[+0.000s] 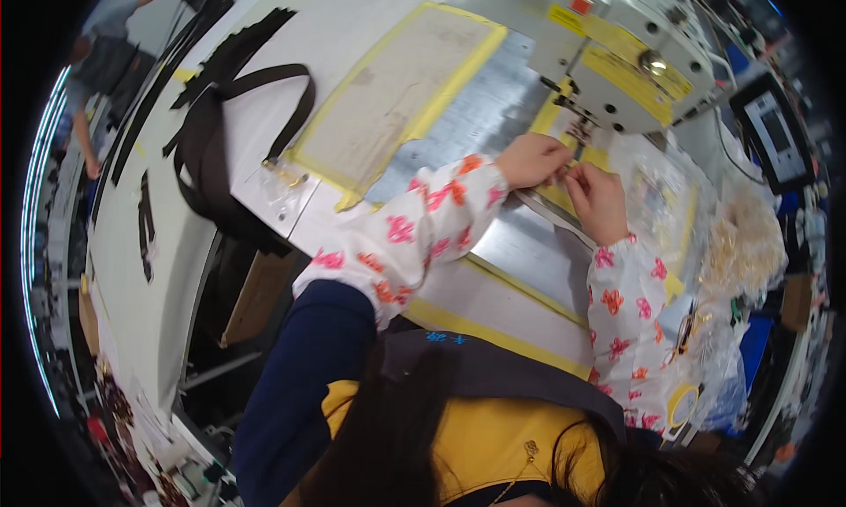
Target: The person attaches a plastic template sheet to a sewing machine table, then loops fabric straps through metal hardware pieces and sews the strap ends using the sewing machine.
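Observation:
My left hand [533,162] and my right hand [601,200] come close together just in front of the sewing machine's presser foot [579,130]. Both hands are closed, with the fingertips pinched around something too small and hidden to name. A narrow strip edge [555,214] shows below the hands over the metal bed plate [529,256]. Above them is the white sewing machine head [621,53], with yellow tape on its front. White sleeve covers with pink and orange patterns are on both my forearms.
Left of the machine lies a pale board edged in yellow tape [397,88]. Black straps [207,155] hang over the table's left edge. At right are clear plastic bags [656,190], a control screen [775,137], scissors [683,331] and a tape roll [681,406]. Another person [110,53] stands far left.

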Demonstrator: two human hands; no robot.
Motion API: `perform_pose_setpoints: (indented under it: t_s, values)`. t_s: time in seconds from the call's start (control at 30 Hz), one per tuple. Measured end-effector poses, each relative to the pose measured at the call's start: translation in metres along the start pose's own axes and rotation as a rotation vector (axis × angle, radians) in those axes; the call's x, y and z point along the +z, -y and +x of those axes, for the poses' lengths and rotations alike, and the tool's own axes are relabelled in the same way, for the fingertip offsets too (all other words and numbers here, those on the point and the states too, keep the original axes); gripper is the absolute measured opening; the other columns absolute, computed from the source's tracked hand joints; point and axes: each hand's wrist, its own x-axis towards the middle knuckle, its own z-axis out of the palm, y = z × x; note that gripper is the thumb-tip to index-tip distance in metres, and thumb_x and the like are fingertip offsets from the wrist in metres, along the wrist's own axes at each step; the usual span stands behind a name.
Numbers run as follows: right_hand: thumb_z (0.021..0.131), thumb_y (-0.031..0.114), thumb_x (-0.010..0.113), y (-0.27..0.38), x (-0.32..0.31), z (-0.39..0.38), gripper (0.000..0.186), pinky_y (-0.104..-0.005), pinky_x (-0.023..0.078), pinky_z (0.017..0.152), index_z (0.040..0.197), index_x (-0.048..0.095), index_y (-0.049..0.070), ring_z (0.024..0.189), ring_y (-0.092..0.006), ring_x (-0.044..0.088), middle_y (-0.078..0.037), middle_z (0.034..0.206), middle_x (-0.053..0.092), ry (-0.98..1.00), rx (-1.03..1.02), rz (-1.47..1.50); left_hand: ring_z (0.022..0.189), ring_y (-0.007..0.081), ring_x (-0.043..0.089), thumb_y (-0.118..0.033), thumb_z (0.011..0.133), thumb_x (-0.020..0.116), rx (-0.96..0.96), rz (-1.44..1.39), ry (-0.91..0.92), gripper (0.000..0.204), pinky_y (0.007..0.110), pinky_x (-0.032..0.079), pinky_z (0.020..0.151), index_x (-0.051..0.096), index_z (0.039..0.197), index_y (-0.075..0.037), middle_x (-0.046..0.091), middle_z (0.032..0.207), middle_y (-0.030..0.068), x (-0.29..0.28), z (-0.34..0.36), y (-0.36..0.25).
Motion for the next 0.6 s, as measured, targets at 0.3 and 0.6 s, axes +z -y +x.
perform_pose_setpoints:
  t_s: [0.3, 0.6]
  values:
    - [0.072, 0.004, 0.061, 0.023, -0.015, -0.072, 0.006, -0.0330, 0.040, 0.057, 0.075, 0.057, 0.002, 0.059, -0.0257, 0.052, -0.010, 0.067, 0.055, 0.023, -0.008, 0.030, 0.058, 0.0136, 0.061, -0.016, 0.075, 0.058, 0.153, 0.368, -0.199, 0.017, 0.024, 0.047, 0.057, 0.063, 0.084, -0.002, 0.063, 0.066, 0.0078, -0.074, -0.089, 0.003]
    - [0.072, 0.006, 0.063, 0.027, -0.012, -0.097, 0.007, -0.0302, 0.040, 0.054, 0.075, 0.058, 0.002, 0.057, -0.0224, 0.051, -0.010, 0.066, 0.054, 0.059, 0.124, 0.109, 0.076, 0.0244, 0.059, -0.015, 0.075, 0.059, 0.082, 1.123, -1.149, 0.024, 0.031, 0.045, 0.069, 0.060, 0.094, -0.001, 0.061, 0.085, 0.0154, -0.207, -0.217, 0.034]
